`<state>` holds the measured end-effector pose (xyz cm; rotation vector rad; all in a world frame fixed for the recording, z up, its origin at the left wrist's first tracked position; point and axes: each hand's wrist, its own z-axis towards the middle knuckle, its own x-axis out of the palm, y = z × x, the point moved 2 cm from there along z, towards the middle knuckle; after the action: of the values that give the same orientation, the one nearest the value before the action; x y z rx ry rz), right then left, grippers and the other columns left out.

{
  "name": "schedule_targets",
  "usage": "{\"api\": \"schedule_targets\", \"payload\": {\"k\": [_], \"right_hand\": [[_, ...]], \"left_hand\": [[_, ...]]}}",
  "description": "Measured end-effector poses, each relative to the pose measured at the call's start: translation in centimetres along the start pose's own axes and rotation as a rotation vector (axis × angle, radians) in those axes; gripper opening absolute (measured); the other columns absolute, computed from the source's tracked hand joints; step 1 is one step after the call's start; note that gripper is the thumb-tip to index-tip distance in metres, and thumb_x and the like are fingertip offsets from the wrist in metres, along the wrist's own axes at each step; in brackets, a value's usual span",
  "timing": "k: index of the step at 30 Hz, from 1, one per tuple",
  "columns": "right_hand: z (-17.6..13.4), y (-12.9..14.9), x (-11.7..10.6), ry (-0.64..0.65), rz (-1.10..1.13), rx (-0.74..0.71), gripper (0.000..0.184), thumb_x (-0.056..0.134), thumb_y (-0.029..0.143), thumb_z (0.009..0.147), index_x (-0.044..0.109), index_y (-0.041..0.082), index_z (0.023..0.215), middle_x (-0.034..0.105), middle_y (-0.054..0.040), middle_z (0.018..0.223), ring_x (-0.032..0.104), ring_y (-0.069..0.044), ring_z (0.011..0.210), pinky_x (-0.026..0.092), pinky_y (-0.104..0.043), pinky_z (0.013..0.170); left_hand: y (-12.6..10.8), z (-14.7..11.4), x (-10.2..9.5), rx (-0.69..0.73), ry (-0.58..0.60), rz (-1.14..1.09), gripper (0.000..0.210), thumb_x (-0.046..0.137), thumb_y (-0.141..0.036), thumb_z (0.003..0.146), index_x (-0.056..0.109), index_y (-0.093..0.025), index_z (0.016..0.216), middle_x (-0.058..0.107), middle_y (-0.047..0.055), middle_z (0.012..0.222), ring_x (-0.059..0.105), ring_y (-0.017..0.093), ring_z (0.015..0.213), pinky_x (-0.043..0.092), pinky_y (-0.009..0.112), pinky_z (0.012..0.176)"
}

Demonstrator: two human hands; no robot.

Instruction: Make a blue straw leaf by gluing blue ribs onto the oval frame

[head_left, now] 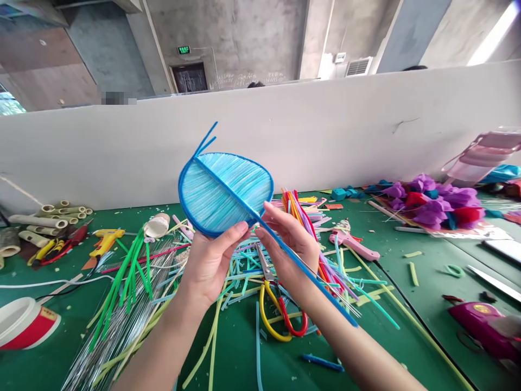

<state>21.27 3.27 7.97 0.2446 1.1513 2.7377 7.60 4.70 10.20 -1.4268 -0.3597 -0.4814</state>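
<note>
Holding a blue leaf [226, 193] above the green table [443, 250], pinched low by the left hand [214, 260] and grasped at the stem [303, 266] by the right hand [299, 236]. Apparently adjusting the join of leaf and stem; probably calls next for a steady grip.

A green table [236, 364] carries everything. Along its left side lie bamboo tubes [36, 221], pliers [52, 251] with yellow and red handles, a yellow glue gun [106, 241] and a red-and-white tub [38, 331]. Nearby, silver wires [109, 331] spread toward the near edge, green stems [120, 271] draped over them. Scissors [266, 270] lie in the middle among pale blue scraps [244, 263], with a short blue piece [323, 362] close by. Rightward sits a pink glue gun [354, 245]. Farther right, purple and red flowers [431, 201] are heaped near the back, and a green ring [453, 270] and a magenta tool [484, 320] rest nearer the front.
</note>
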Motion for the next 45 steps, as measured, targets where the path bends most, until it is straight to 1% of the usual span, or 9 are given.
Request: {"api": "schedule_targets", "payload": {"k": [3,6,9,13,21,26,32,40,45], "right_hand": [[1.2,-1.2,-1.5,-0.026,-0.002,-0.047,0.043,0.065,0.023,0.091,0.054,0.029,0.132,0.071,-0.0043,0.112,0.069,-0.019,0.105,0.057,-0.039,0.093],[2.8,-1.5,-3.3,-0.029,-0.025,0.077,0.02,0.062,0.031,0.094,0.064,0.023,0.112,0.073,-0.0029,0.095,0.07,-0.017,0.091,0.057,-0.035,0.087],[3.4,-0.3,-3.8,0.151,-0.12,0.184,0.023,0.061,0.04,0.094,0.071,0.02,0.095,0.075,-0.0039,0.09,0.07,-0.016,0.085,0.056,-0.031,0.079],[2.7,2.2,-2.3,0.343,-0.395,0.11,0.015,0.072,0.033,0.084,0.072,0.021,0.093,0.076,-0.0024,0.091,0.07,-0.017,0.081,0.053,-0.029,0.072],[1.8,2.4,-1.5,0.274,-0.677,0.106,0.013,0.065,0.024,0.087,0.073,0.022,0.077,0.074,0.0002,0.069,0.068,-0.017,0.063,0.044,-0.027,0.059],[2.0,2.6,-1.5,0.285,-0.645,0.182,0.01,0.065,0.022,0.083,0.074,0.023,0.079,0.075,-0.0006,0.07,0.067,-0.018,0.062,0.044,-0.029,0.06],[2.0,2.8,-1.6,0.34,-0.641,0.332,0.017,0.064,0.018,0.075,0.064,0.02,0.058,0.065,0.0024,0.056,0.057,-0.013,0.053,0.038,-0.027,0.054],[1.9,2.4,-1.7,0.336,-0.593,0.339,0.022,0.066,0.02,0.071,0.054,0.02,0.051,0.054,0.0055,0.048,0.046,-0.01,0.046,0.034,-0.026,0.048],[1.9,2.6,-1.5,0.384,-0.665,0.261,0.015,0.068,0.022,0.079,0.063,0.021,0.065,0.065,0.0028,0.06,0.056,-0.013,0.055,0.04,-0.027,0.055]], "left_hand": [[-1.0,0.4,-0.6,0.093,-0.028,0.048,0.056,0.088,-0.013,0.064,0.071,-0.019,0.116,0.078,0.004,0.096,0.074,0.018,0.086,0.061,0.024,0.075],[-2.0,0.6,-0.8,0.171,-0.027,0.118,0.067,0.089,-0.013,0.062,0.066,-0.021,0.124,0.077,0.004,0.099,0.073,0.02,0.09,0.061,0.027,0.078],[-2.4,0.6,-0.7,0.231,-0.053,0.197,0.075,0.09,-0.015,0.06,0.064,-0.023,0.129,0.077,0.005,0.103,0.072,0.025,0.1,0.058,0.035,0.092],[-1.9,0.4,-0.6,0.242,-0.032,0.35,0.068,0.091,-0.021,0.062,0.066,-0.02,0.126,0.078,0.005,0.095,0.072,0.028,0.1,0.056,0.039,0.095],[-1.9,-0.4,-0.4,0.243,-0.075,0.324,0.024,0.08,-0.041,0.076,0.075,-0.02,0.088,0.077,0.007,0.093,0.071,0.027,0.099,0.056,0.037,0.091],[-2.3,-0.3,-0.9,0.251,-0.221,0.233,0.036,0.082,-0.036,0.074,0.074,-0.023,0.106,0.076,0.006,0.109,0.068,0.027,0.11,0.054,0.04,0.099],[-1.9,-0.5,-0.9,0.215,-0.13,0.316,0.047,0.088,-0.032,0.066,0.074,-0.021,0.109,0.077,0.007,0.104,0.068,0.033,0.11,0.054,0.043,0.099],[-2.2,-0.8,-0.6,0.172,-0.101,0.31,0.056,0.09,-0.028,0.063,0.072,-0.022,0.117,0.077,0.008,0.105,0.067,0.036,0.112,0.055,0.045,0.099],[-2.6,0.1,-1.3,0.146,-0.107,0.277,0.048,0.086,-0.027,0.069,0.072,-0.021,0.115,0.076,0.009,0.113,0.069,0.032,0.109,0.057,0.043,0.096]]}}
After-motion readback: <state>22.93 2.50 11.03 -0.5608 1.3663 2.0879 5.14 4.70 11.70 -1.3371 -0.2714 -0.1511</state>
